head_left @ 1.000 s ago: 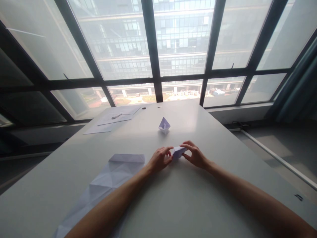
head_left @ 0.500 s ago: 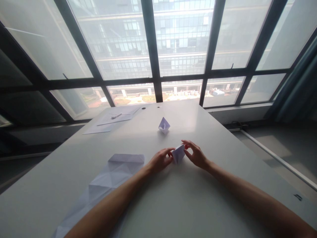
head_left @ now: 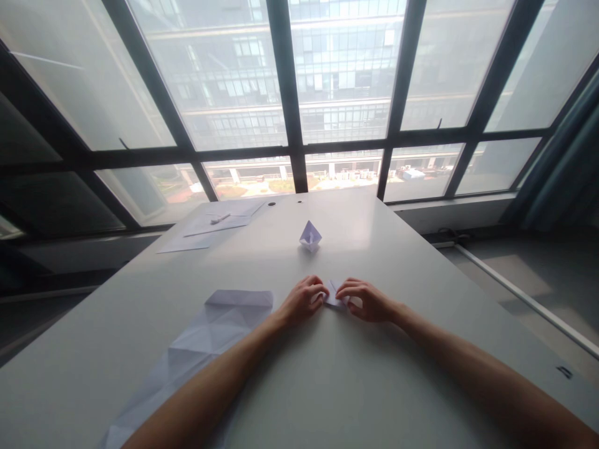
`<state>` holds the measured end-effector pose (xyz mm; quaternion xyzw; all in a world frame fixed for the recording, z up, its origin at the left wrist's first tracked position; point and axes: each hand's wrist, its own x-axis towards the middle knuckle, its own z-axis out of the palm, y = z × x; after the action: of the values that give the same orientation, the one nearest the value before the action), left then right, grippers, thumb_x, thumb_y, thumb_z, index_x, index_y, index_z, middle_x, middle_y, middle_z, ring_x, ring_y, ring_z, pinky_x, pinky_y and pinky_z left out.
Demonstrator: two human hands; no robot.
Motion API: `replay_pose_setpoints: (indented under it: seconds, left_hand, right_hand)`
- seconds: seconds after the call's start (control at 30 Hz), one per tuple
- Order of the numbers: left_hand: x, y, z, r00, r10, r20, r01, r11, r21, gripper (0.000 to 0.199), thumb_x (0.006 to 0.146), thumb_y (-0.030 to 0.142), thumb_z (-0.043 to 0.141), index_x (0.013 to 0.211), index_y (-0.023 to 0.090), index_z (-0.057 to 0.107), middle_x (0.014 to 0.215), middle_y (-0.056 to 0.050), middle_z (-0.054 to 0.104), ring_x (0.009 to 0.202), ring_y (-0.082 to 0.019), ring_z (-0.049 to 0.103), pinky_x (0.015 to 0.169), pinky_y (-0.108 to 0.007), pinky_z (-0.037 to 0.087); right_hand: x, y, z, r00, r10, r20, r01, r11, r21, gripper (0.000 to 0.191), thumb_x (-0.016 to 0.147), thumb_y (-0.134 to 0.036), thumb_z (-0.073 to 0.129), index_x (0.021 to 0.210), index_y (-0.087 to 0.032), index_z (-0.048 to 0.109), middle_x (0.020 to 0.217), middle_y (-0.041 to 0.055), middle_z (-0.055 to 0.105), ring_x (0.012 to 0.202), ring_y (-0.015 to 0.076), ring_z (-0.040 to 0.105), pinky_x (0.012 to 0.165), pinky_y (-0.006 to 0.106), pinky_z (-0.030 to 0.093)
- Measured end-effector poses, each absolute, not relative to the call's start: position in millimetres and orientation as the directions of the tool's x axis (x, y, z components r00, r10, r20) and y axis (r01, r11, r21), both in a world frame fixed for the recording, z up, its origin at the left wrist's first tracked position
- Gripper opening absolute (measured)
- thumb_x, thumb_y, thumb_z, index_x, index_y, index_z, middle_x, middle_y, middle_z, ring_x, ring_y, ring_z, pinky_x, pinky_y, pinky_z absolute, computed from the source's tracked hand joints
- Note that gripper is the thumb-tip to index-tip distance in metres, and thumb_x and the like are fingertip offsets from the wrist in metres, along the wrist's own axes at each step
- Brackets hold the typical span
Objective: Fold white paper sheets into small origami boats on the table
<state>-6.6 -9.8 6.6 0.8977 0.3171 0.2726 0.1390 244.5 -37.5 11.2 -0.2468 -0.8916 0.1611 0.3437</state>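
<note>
A small piece of folded white paper (head_left: 332, 293) lies low over the table between my hands, partly covered by the fingers. My left hand (head_left: 304, 299) pinches its left side between thumb and fingers. At the right side, my right hand (head_left: 367, 299) closes its thumb and fingers on the paper. Just beyond them stands a folded paper boat (head_left: 310, 237), upright with a pointed peak. To the left, a large creased sheet of paper (head_left: 206, 343) lies partly beneath my left forearm.
The white table (head_left: 397, 374) reaches to the windows. Flat paper sheets (head_left: 201, 234) lie at the back left with a small whitish object (head_left: 219, 219) on them. A round hole (head_left: 271, 204) is near the far edge. A curtain (head_left: 556, 168) hangs at the right.
The folded paper has gone from standing tilted up between my fingers to lying lower and flatter. My right hand has moved down and left, closing over its right side.
</note>
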Motion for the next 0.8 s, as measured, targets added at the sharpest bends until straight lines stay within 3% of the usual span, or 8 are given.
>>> replay_pose_setpoints:
  seconds: [0.1,0.23,0.47,0.8]
  left_hand:
    - [-5.8,-9.4,6.1,0.663,0.634,0.398,0.497,-0.771,0.398,0.012,0.092,0.024,0.061,0.099,0.023,0.071,0.106,-0.006,0.066,0.101,-0.022,0.061,0.095,-0.035,0.048]
    - [-6.2,-6.6,3.1,0.671,0.627,0.397,0.502,-0.777,0.38,0.016,0.092,0.027,0.064,0.106,0.025,0.07,0.11,-0.006,0.067,0.105,-0.023,0.06,0.097,-0.036,0.047]
    - [-6.1,-6.1,2.3,0.674,0.621,0.399,0.503,-0.782,0.367,0.018,0.093,0.029,0.063,0.108,0.027,0.073,0.109,-0.005,0.068,0.105,-0.022,0.061,0.098,-0.036,0.047]
    - [-6.2,-5.8,1.2,0.673,0.63,0.388,0.519,-0.776,0.36,0.018,0.093,0.029,0.064,0.108,0.026,0.073,0.109,-0.005,0.068,0.106,-0.023,0.06,0.099,-0.037,0.046]
  right_hand:
    - [242.9,-37.1,10.2,-0.651,0.571,0.5,0.336,0.808,-0.484,0.022,0.087,-0.012,0.063,0.103,-0.024,0.071,0.099,0.0062,0.073,0.095,0.0213,0.065,0.087,0.037,0.055]
    - [240.5,-31.4,2.6,-0.597,0.614,0.516,0.389,0.784,-0.483,0.014,0.092,-0.02,0.064,0.102,-0.024,0.073,0.102,0.0073,0.073,0.096,0.0214,0.066,0.086,0.037,0.055]
    - [243.2,-25.9,-4.4,-0.584,0.646,0.491,0.499,0.763,-0.411,0.022,0.086,-0.023,0.073,0.108,-0.026,0.072,0.111,0.007,0.069,0.104,0.0236,0.061,0.091,0.04,0.052]
    - [244.8,-27.9,-0.1,-0.608,0.647,0.46,0.52,0.762,-0.386,0.029,0.081,-0.025,0.079,0.109,-0.028,0.072,0.114,0.0061,0.068,0.106,0.0245,0.06,0.091,0.04,0.051]
